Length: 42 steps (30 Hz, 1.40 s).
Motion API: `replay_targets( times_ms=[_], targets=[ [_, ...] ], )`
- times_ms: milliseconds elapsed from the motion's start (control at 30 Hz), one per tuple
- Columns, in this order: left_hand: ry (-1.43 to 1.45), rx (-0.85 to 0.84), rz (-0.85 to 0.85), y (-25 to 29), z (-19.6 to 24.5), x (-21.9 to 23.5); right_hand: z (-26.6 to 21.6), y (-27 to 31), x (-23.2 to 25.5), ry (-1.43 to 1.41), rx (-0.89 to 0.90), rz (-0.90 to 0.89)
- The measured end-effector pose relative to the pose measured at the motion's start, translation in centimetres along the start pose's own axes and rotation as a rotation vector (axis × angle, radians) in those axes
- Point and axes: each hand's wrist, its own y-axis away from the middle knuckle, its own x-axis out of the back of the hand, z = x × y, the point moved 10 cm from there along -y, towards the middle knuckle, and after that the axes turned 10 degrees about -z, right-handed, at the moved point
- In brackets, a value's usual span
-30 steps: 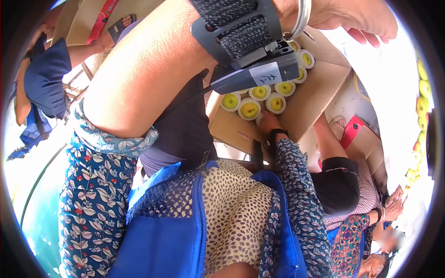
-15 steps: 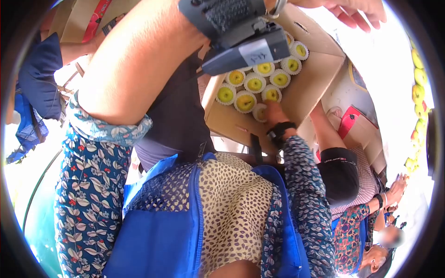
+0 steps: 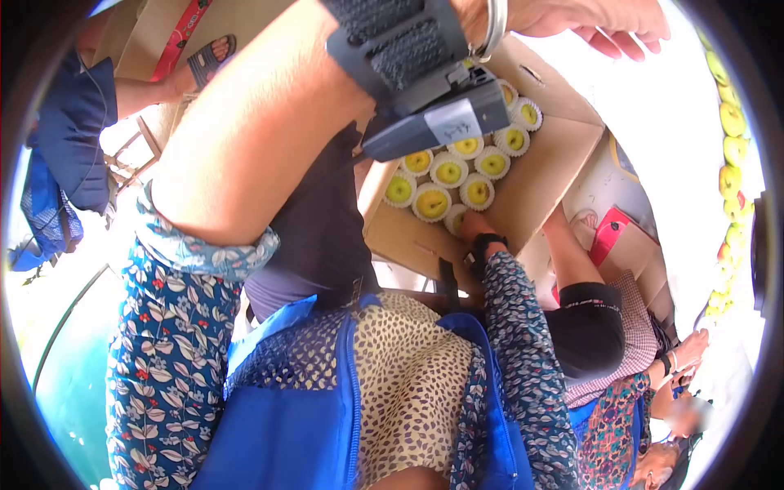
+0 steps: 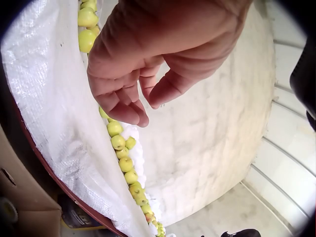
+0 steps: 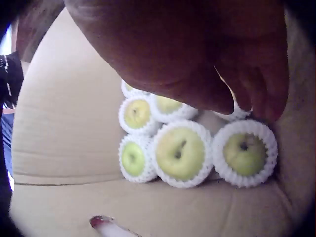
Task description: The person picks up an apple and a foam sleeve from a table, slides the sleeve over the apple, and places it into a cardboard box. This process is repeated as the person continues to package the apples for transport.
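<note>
My left hand (image 3: 600, 23) reaches over a white sheet, fingers loosely bent and empty; in the left wrist view the hand (image 4: 163, 54) hangs near a row of yellow-green apples (image 4: 118, 142). Inside an open cardboard box (image 3: 563, 155), my right hand (image 3: 475, 226) is beside the corner apple (image 3: 456, 219). The right wrist view shows that hand (image 5: 197, 54) above apples in white foam nets, its fingers pointing down near a netted apple (image 5: 244, 152). Nothing shows in its grasp; contact with the fruit cannot be told.
A wrist-worn device (image 3: 441, 131) covers part of the box. Another person's bare leg (image 3: 576, 253) is right of it, near a red-marked carton (image 3: 612, 233). More apples (image 3: 732, 151) line the white sheet's far edge. Other people sit at left and lower right.
My right hand first moved up a little, then back down beside the corner apple. My left hand has shifted slightly to the left over the sheet.
</note>
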Motion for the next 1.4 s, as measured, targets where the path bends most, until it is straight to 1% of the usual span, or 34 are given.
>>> replay_targets(
  times_ms=[100,133,200,267,333,367,400,467,500,567,600,700,767,833,933,967,1000,1033,1100,1133,1200,1233,1267,1300,1333,1367,1400],
  targets=[
    [0.151,0.018,0.012,-0.2,-0.8,0.0,-1.0,1.5,0.9,-0.082,-0.015,0.139],
    [0.524,0.208,0.034,-0.2,-2.3,-0.7,-0.2,0.8,0.4,-0.031,-0.028,0.233],
    [0.718,0.312,0.07,0.0,-3.3,-1.1,1.2,-1.1,0.2,-0.042,-0.068,0.355],
    [0.394,0.139,0.097,0.2,-1.6,-0.7,3.2,-2.1,-1.4,-0.181,-0.148,0.388],
    [0.847,0.247,0.014,-0.2,-2.8,-1.8,4.0,-2.9,-2.9,-0.205,-0.164,0.359],
    [1.059,0.323,0.0,-0.2,-3.3,-2.4,3.9,-2.8,-2.3,-0.21,-0.168,0.355],
    [1.071,0.257,-0.054,-0.7,-4.1,-3.1,3.3,-2.9,-1.9,-0.201,-0.142,0.327],
    [1.028,0.363,-0.039,-0.5,-4.5,-3.5,0.6,-1.1,-0.9,-0.191,-0.096,0.26],
    [0.97,0.527,0.039,0.0,-3.6,-3.0,1.4,-1.3,-1.6,-0.226,-0.106,0.257],
    [0.928,0.605,0.12,0.3,-3.6,-2.5,2.8,-2.4,-1.6,-0.296,-0.12,0.266],
    [0.952,0.534,0.121,0.3,-3.9,-2.7,2.7,-2.7,-1.6,-0.298,-0.09,0.276],
    [1.001,0.422,0.067,0.2,-4.6,-3.6,1.7,-2.5,-2.2,-0.283,-0.016,0.257],
    [1.024,0.419,0.06,0.0,-4.1,-3.6,1.9,-3.6,-2.6,-0.25,-0.003,0.222],
    [1.027,0.482,0.071,0.4,-4.0,-3.4,1.8,-4.7,-2.5,-0.242,0.035,0.266],
    [0.987,0.559,0.012,0.4,-3.7,-3.1,2.3,-5.4,-2.9,-0.168,0.054,0.318],
    [0.947,0.577,-0.001,0.3,-3.5,-3.2,2.1,-5.0,-2.9,-0.133,0.058,0.328],
    [0.858,0.589,0.007,0.3,-3.4,-3.1,1.8,-4.8,-3.3,-0.066,0.06,0.28],
    [0.769,0.618,0.03,0.0,-4.9,-4.0,0.3,-3.4,-1.7,0.0,0.07,0.239],
    [0.592,0.684,0.071,-0.6,-7.9,-5.7,-1.9,2.2,2.6,-0.043,0.051,0.148],
    [0.808,0.602,0.089,0.9,-6.2,-4.6,-2.2,5.1,4.3,-0.155,0.018,0.1],
    [0.85,0.411,-0.01,0.8,-4.7,-3.4,0.0,5.4,6.8,-0.179,0.062,0.093],
    [0.877,0.316,-0.059,0.9,-3.9,-2.8,0.7,6.2,7.9,-0.417,0.082,0.129],
    [0.878,0.399,-0.078,0.9,-3.4,-2.1,1.4,7.2,8.9,-0.654,0.097,0.164],
    [0.865,0.457,-0.052,1.1,-3.1,-2.1,2.1,8.2,9.3,-0.894,0.106,0.198],
    [0.854,0.515,-0.026,1.4,-2.9,-2.1,2.2,8.8,9.0,-0.93,0.071,0.166],
    [0.814,0.547,0.042,1.2,-2.9,-2.2,1.9,9.0,9.0,-0.968,0.044,0.138],
    [0.828,0.539,0.034,1.1,-3.1,-2.0,1.5,9.0,9.2,-1.008,0.025,0.112]
  ],
)
